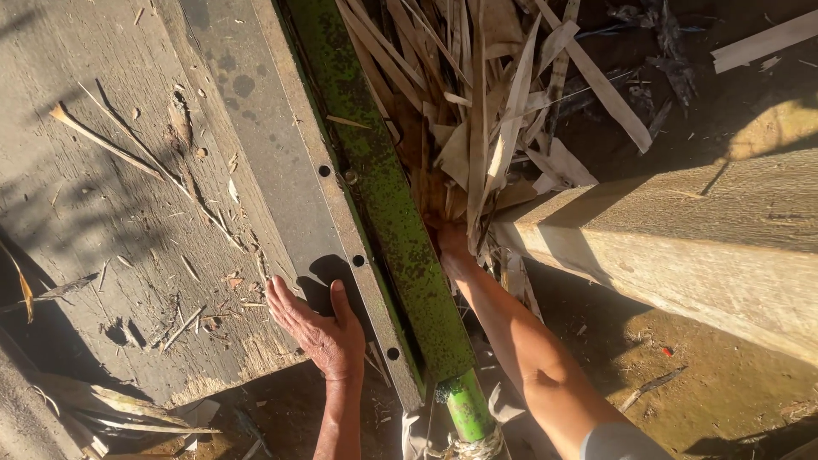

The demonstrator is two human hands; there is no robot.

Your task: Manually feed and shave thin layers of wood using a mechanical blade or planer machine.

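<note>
left hand [319, 328] lay flat, fingers spread, on the weathered grey wooden table [94, 196], thumb over the grey metal edge strip [281, 145]. right hand [452, 243] reached beside the mottled green metal beam [383, 187] into the heap of pale wood strips [486, 111]; fingers were buried, grip unreadable. rough pale timber block [707, 238] ran out of view.

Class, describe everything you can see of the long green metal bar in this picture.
The long green metal bar runs diagonally from top centre to bottom, its paint speckled dark. It lies along a grey bolted metal strip and ends in a rounder green stub wrapped with rope. Pale wood offcuts pile against its right side.
</note>
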